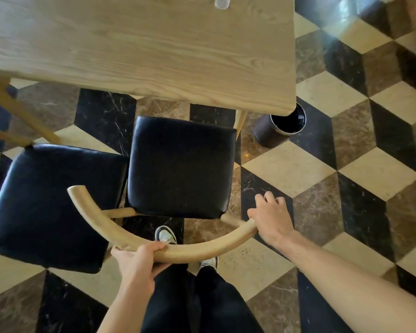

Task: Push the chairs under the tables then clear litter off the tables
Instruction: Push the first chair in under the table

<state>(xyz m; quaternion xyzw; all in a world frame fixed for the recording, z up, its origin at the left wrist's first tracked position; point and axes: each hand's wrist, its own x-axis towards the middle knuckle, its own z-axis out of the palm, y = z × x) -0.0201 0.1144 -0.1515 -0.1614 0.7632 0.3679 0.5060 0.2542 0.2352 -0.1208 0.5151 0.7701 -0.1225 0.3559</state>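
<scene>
Chairs stand side by side on the checkered floor [322, 169] at the near edge of the wooden worktop [139, 44], two of them in view. The middle chair [180, 164] has a black padded seat and a curved pale wooden backrest [135, 239] that arcs across the lower part of the view. Its seat is still fully out from under the worktop, with the front edge of the seat just short of the worktop's near edge. The second chair [51, 203], also black-seated, sits to the left, its seat touching or almost touching the first one's side.

Both hands are clamped on the backrest. The left hand [136, 260] wraps the rail near its lowest curve, thumb on top and fingers curled beneath. The right hand [270, 217] grips the rail's right end, fingers folded over the tip (the fingertips themselves are hidden behind the knuckles). The hands are well apart along the rail.

Near the far edge of the worktop stands a small clear cup [222, 1], cut off by the frame. A dark round bin [280, 127] stands on the floor beside the worktop's near right corner, partly tucked under it. Black trousers and two pale shoes show below the backrest.
</scene>
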